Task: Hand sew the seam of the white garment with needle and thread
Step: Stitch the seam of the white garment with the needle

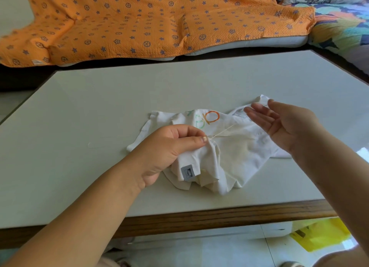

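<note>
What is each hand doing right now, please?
Left hand: pinches a fold of the white garment.
Right hand: raised, fingers fairly straight; whether it holds anything cannot be told.

Our left forearm reaches in from the lower left. Our left hand [169, 147] sits knuckles up with its fingers curled, and we pinch a fold of the white garment [235, 153] between thumb and forefinger. Our right forearm comes in from the lower right. We hold our right hand [283, 123] apart from the left, palm turned toward it, fingers [259, 113] straight and loosely spread, thumb stretched forward.
</note>
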